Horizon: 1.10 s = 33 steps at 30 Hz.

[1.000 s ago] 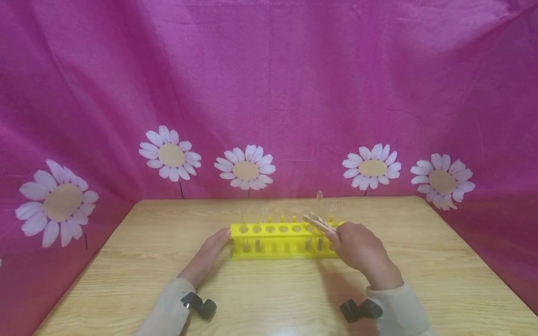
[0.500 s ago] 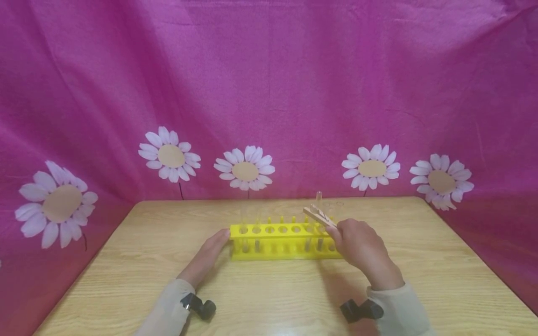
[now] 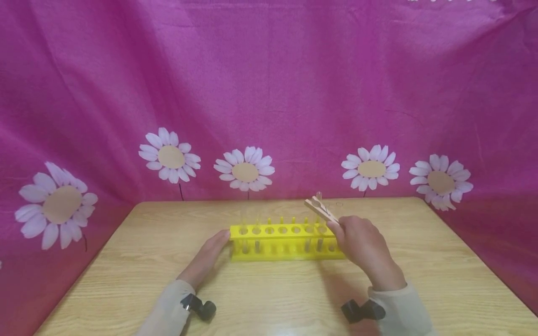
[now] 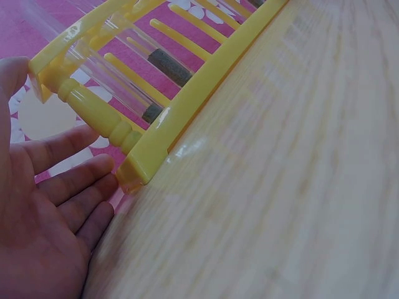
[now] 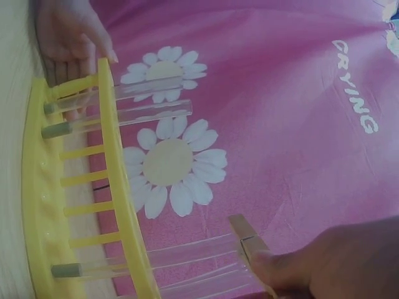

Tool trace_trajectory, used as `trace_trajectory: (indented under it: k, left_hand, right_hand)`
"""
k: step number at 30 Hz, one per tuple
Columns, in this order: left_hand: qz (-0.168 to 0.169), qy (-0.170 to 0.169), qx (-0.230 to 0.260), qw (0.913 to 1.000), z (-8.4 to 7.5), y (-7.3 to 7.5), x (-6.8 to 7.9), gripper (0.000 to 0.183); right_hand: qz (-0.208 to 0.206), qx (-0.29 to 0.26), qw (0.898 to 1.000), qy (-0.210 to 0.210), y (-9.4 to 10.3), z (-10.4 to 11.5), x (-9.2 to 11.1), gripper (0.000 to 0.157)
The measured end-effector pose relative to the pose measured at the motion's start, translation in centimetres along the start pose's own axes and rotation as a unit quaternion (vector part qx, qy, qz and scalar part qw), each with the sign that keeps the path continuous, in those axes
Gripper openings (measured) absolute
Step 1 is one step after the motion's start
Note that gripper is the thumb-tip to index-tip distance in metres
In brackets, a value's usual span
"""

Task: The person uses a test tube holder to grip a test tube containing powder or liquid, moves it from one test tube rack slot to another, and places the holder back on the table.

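Observation:
My left hand (image 3: 206, 256) touches the left end of a yellow test tube rack (image 3: 273, 236), its fingers relaxed with the thumb at the upper bar. With my right hand (image 3: 363, 247) I pinch a wooden test tube clamp (image 3: 322, 210) above the rack's right side. The clamp's far end lies at the upper part of a clear test tube (image 5: 187, 252); whether its jaws encircle the glass I cannot tell. Two more test tubes stand at the rack's left, one showing dark matter (image 4: 169, 66) at its bottom. The rack's right end is hidden behind my right hand.
The rack stands on a light wood-grain table (image 3: 269, 294). Behind and beside it hangs a magenta cloth (image 3: 269, 93) printed with white daisies. Yellow pegs (image 5: 87, 179) rise along the rack's rear.
The clamp's far end has risen from near the rack's top bar to the tube's upper part, while my right hand shifts slightly. My left hand stays at the rack's end.

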<state>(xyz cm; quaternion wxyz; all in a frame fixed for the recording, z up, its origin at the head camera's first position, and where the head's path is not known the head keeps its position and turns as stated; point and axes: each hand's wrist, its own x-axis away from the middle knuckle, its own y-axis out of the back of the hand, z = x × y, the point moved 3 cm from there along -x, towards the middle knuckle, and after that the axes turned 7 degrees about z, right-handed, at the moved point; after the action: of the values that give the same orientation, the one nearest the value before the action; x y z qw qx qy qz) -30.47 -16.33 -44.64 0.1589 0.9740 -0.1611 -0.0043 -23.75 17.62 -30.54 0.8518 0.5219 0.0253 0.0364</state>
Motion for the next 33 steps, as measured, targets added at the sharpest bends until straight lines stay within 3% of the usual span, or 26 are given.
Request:
trace_trajectory:
  k: [17,33]
  left_hand:
    - [-0.004,0.018,0.000,0.9998,0.1,0.0,0.2,0.086]
    - [0.001,-0.009,-0.013,0.9999,-0.2,0.0,0.0,0.076]
  right_hand:
    - [-0.020,-0.041,0.999,-0.029,0.9,-0.2,0.3,0.029]
    - [-0.061,-0.047,0.997,-0.020,2.0,-1.0,0.6,0.029]
